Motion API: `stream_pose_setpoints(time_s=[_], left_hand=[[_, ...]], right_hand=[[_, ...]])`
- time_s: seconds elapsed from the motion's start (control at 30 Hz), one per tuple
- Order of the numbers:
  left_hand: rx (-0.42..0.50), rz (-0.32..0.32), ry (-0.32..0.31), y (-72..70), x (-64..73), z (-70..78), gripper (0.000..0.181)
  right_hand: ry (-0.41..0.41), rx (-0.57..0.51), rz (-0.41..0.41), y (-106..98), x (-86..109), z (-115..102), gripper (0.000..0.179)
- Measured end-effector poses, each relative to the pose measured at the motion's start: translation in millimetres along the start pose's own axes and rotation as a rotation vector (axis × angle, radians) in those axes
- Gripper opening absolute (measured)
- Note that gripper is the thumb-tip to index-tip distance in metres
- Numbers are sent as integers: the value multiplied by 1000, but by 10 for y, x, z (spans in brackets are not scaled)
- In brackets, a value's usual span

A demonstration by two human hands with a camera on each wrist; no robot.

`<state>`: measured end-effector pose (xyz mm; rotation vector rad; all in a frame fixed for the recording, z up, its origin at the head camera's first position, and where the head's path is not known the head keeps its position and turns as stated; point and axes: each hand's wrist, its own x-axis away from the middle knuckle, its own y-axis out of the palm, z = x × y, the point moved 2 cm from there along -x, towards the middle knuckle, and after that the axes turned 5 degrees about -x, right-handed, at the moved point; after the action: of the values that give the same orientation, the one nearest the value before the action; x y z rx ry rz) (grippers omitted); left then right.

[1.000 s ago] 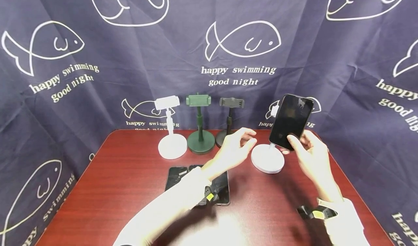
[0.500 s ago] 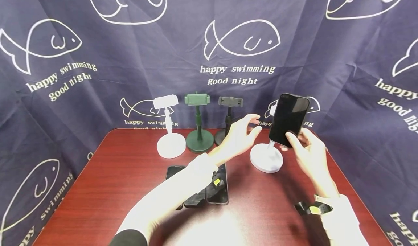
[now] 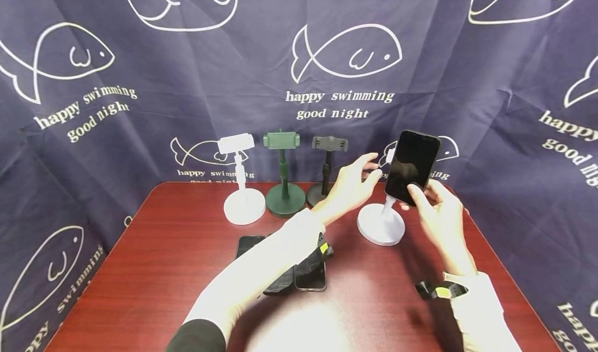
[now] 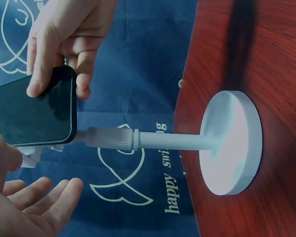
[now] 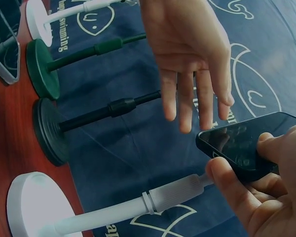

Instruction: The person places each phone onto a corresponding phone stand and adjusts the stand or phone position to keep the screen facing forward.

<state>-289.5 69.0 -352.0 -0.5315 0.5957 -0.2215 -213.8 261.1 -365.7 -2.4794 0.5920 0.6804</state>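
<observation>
My right hand (image 3: 441,214) grips a black smartphone (image 3: 413,167) near its lower edge, thumb on the screen. The phone stands tilted in front of the head of a white phone stand (image 3: 380,225); only a bit of that white clamp (image 3: 390,156) shows at its left edge. In the left wrist view, the stand's pole (image 4: 167,140) runs from the round base to behind the phone (image 4: 44,111). My left hand (image 3: 350,186) is held just left of the phone, fingers loosely bent with nothing in them. The right wrist view shows its fingers (image 5: 186,106) beside the phone's edge.
Left of the hands, a white stand (image 3: 244,206), a green stand (image 3: 285,200) and a black stand (image 3: 325,178) stand in a row. Several dark phones (image 3: 310,275) lie on the red table (image 3: 140,269), partly under my left forearm. A fish-patterned curtain (image 3: 261,71) hangs behind.
My left hand has moved right and slightly up, closer to the phone and clamp. The phone in my right hand has shifted slightly left and up, showing more of the stand's pole.
</observation>
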Motion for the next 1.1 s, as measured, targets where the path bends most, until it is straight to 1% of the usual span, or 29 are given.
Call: stream_pose_setpoints(time_s=[0.1, 0.23, 0.37, 0.47, 0.53, 0.7, 0.9, 1.0, 1.1], left_hand=[[13, 6, 6, 40, -71, 4, 47], [32, 4, 21, 71, -155, 36, 49], [48, -11, 8, 98, -220, 78, 47], [39, -18, 4, 119, -236, 99, 45], [27, -20, 14, 128, -242, 113, 45], [-13, -7, 26, 127, -286, 131, 39], [-16, -5, -3, 121, -339, 153, 36], [-10, -7, -23, 122, -348, 163, 35], [-19, -16, -43, 122, -351, 165, 37]], right_hand=[[26, -9, 9, -2, -25, 24, 21], [42, -15, 21, 16, -42, 43, 22], [40, -32, 31, 30, -62, 41, 23], [27, -26, 43, 32, -75, 31, 24], [26, -24, 49, 32, -86, 24, 24], [41, -74, 48, 53, -111, 22, 25], [99, -212, 42, 112, -151, 59, 22], [120, -249, 46, 124, -167, 71, 21], [113, -236, 53, 124, -168, 72, 22]])
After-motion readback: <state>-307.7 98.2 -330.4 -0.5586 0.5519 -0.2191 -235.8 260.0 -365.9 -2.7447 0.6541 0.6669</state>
